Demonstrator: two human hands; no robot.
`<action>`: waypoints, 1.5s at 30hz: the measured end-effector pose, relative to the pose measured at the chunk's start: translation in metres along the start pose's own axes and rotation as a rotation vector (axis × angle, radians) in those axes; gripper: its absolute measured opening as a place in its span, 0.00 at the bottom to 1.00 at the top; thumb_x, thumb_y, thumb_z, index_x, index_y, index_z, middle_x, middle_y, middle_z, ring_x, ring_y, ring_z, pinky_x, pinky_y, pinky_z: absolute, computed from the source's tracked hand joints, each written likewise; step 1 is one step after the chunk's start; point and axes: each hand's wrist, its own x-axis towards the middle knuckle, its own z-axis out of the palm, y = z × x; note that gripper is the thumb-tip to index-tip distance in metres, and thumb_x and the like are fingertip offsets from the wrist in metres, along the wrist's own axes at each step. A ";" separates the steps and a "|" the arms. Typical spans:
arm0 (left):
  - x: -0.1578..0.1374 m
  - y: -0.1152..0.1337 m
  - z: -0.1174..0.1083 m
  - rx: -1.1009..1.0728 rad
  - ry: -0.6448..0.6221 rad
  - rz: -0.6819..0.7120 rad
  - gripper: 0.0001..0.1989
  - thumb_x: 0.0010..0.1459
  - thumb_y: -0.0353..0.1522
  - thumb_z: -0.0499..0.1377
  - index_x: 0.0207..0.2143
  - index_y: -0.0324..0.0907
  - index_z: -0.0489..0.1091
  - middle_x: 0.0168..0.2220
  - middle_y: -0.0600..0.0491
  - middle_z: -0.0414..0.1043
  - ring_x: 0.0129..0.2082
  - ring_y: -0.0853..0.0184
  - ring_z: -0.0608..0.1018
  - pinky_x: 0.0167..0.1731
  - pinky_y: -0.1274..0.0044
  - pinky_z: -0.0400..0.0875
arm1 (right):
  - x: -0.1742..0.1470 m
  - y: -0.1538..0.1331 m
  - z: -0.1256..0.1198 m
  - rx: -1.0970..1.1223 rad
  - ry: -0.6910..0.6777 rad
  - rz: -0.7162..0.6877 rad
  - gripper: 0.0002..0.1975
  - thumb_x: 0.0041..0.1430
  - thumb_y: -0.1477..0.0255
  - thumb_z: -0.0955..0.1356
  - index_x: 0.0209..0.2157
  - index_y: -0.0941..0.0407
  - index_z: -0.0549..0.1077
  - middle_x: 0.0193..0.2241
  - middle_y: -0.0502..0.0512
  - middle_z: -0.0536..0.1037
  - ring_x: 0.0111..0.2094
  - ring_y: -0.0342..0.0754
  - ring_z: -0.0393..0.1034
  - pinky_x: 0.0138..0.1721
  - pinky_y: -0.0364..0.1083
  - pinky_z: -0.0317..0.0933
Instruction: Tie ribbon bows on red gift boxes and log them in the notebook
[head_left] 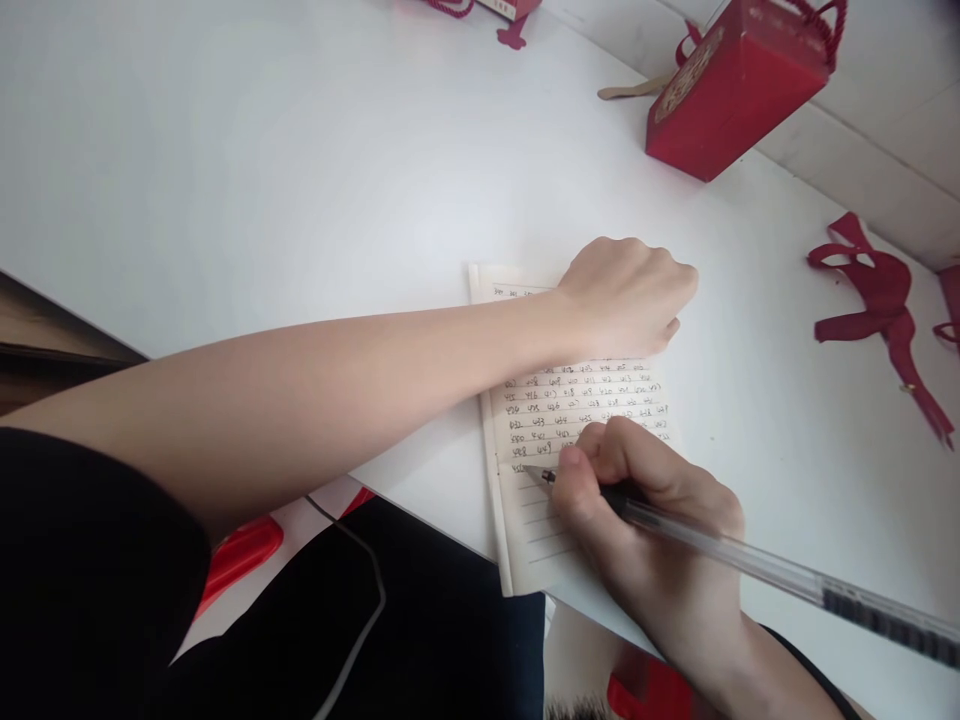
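Note:
A lined notebook (pixel 547 520) lies at the table's near edge, its page filled with rows of small handwritten numbers and several blank lines at the bottom. My right hand (pixel 660 540) grips a clear-barrelled pen (pixel 757 560) with a black grip. The pen's tip is at the start of the lowest written row, on or just above the paper. Across the upper part of the page lies my left forearm, hiding some rows. My left hand (pixel 626 295) is closed in a fist over the notebook's upper right, knuckles up, with most fingers tucked out of sight.
A red box (pixel 735 90) with a rope handle stands at the back right beside a wooden stick (pixel 634 90). Red ribbon (pixel 874 290) lies near the wall at right. Another red item (pixel 510 10) is cut off at the top. A cable (pixel 371 600) hangs below the table edge.

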 end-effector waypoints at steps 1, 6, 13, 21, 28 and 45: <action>0.000 0.000 0.000 -0.012 0.003 0.005 0.10 0.53 0.30 0.52 0.35 0.41 0.72 0.28 0.49 0.69 0.36 0.59 0.72 0.31 0.73 0.58 | 0.000 0.001 -0.001 0.057 -0.011 0.005 0.17 0.59 0.79 0.63 0.21 0.56 0.51 0.17 0.44 0.53 0.18 0.38 0.46 0.18 0.38 0.44; 0.000 -0.003 -0.002 0.037 0.032 0.056 0.12 0.52 0.31 0.52 0.34 0.39 0.74 0.31 0.48 0.73 0.35 0.59 0.74 0.30 0.73 0.59 | 0.011 0.012 -0.017 0.315 0.147 -0.055 0.15 0.63 0.75 0.65 0.23 0.56 0.57 0.17 0.44 0.57 0.17 0.38 0.50 0.18 0.38 0.48; -0.005 -0.005 -0.010 0.140 -0.064 0.005 0.15 0.53 0.34 0.49 0.29 0.38 0.75 0.28 0.46 0.75 0.31 0.59 0.76 0.28 0.73 0.62 | 0.048 0.053 -0.065 0.003 0.557 -0.041 0.13 0.59 0.61 0.68 0.33 0.55 0.65 0.24 0.46 0.67 0.15 0.38 0.56 0.13 0.38 0.51; -0.012 -0.013 -0.020 0.123 -0.092 -0.003 0.14 0.53 0.32 0.47 0.27 0.41 0.72 0.26 0.49 0.75 0.27 0.62 0.76 0.27 0.75 0.62 | 0.071 0.096 -0.092 -0.332 0.535 0.006 0.15 0.53 0.59 0.61 0.36 0.55 0.67 0.35 0.57 0.72 0.37 0.53 0.69 0.37 0.50 0.65; -0.012 -0.030 -0.023 -0.093 0.104 -0.018 0.12 0.54 0.32 0.49 0.19 0.43 0.64 0.17 0.56 0.66 0.18 0.69 0.67 0.21 0.77 0.57 | 0.076 0.109 -0.097 -0.304 0.528 0.053 0.19 0.51 0.67 0.57 0.42 0.54 0.69 0.42 0.56 0.73 0.43 0.54 0.69 0.44 0.51 0.63; -0.023 -0.173 -0.098 -0.232 1.190 -0.827 0.33 0.53 0.37 0.56 0.55 0.40 0.40 0.61 0.33 0.37 0.61 0.42 0.47 0.53 0.51 0.49 | 0.082 0.106 -0.103 -0.232 0.548 0.176 0.19 0.51 0.62 0.59 0.39 0.55 0.73 0.44 0.56 0.74 0.45 0.55 0.69 0.49 0.52 0.62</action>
